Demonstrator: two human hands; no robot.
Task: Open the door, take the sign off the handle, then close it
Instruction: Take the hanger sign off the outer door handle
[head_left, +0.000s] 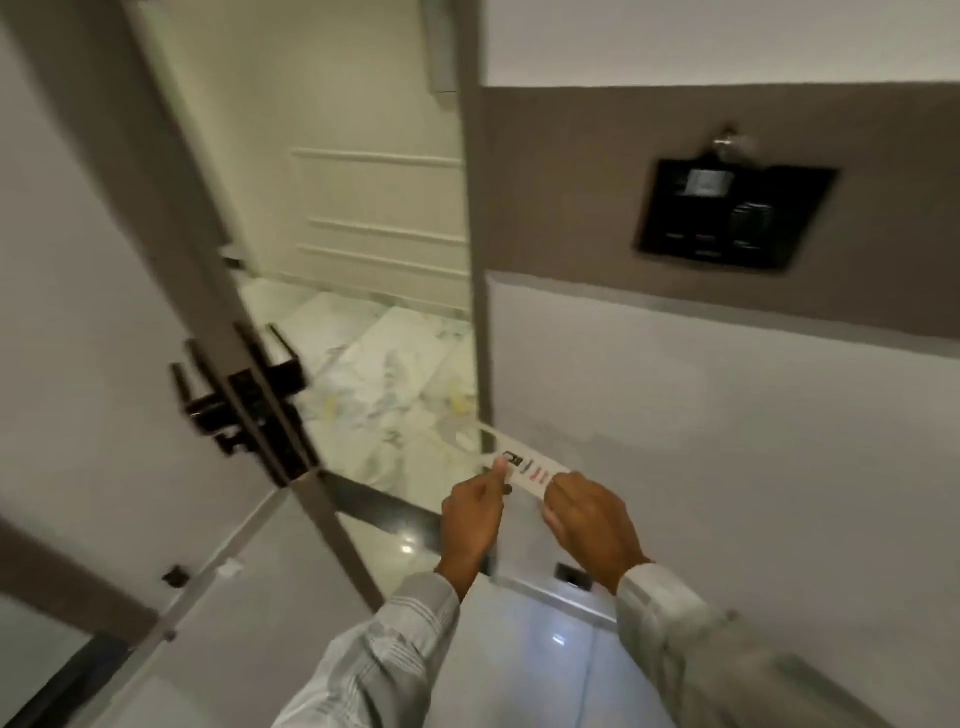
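You are holding the sign (524, 470) off the handle (244, 395), with the door (104, 312) standing open at 9 o'clock; your left hand (475, 512) is pinching its near end, your right hand (592, 519) is gripping the other end at 3 o'clock of it, below the black wall panel (732, 213)

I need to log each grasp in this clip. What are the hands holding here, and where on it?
Both hold the door sign: the left hand pinches it near the middle, the right hand grips its plain end; the hook end is free.
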